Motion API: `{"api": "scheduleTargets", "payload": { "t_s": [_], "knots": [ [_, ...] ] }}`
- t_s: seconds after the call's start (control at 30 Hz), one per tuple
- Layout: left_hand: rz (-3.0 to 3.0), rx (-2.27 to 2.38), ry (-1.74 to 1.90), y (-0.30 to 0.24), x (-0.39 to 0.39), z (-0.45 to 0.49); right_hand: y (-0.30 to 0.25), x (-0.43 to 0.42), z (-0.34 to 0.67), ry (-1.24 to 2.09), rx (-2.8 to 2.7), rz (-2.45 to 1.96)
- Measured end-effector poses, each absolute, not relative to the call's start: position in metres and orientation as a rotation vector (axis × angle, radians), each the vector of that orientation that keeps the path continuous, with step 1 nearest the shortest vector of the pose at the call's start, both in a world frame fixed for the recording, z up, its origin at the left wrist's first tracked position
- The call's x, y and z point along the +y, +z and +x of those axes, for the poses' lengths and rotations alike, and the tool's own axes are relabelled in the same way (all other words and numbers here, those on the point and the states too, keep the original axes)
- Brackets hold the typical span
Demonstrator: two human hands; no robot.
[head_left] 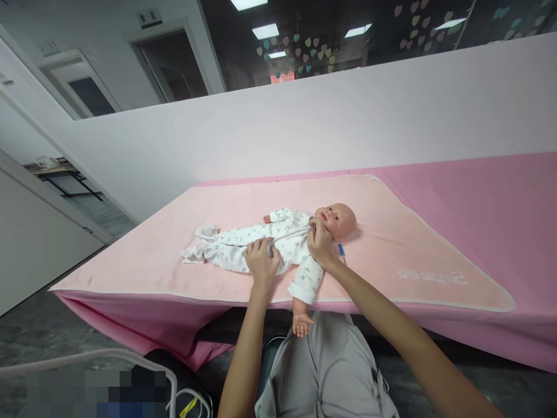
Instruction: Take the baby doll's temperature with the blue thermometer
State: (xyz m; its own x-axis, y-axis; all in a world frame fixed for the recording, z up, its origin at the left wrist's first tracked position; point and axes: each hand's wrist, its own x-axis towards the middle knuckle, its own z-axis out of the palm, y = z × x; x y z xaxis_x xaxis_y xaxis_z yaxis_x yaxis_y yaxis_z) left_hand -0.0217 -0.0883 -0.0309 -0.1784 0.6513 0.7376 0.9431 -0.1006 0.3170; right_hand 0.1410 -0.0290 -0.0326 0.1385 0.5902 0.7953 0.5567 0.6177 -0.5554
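A baby doll [337, 219] lies on its back on a light pink blanket [391, 232], head to the right, dressed in a white patterned sleepsuit [243, 238]. My left hand [261, 261] rests on the doll's belly, fingers curled and pinching the suit's front. My right hand [319, 242] is closed on the suit's collar just under the doll's chin. One doll arm [302, 302] hangs over the table's near edge.
The blanket lies on a table covered with a darker pink cloth [500, 197]. A small blue object [342, 249] lies beside the doll's neck. A pale partition wall [348, 116] stands behind the table. My grey-clothed lap [331, 371] is below the edge.
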Motion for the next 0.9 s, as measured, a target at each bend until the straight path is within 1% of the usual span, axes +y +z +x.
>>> {"api": "scheduleTargets", "payload": {
  "t_s": [0.9],
  "knots": [
    [-1.774, -1.833, -1.175, -0.0355, -0.084, -0.0258, -0.0318, -0.0298, 0.1411, 0.027, -1.542, -1.045]
  ]
}}
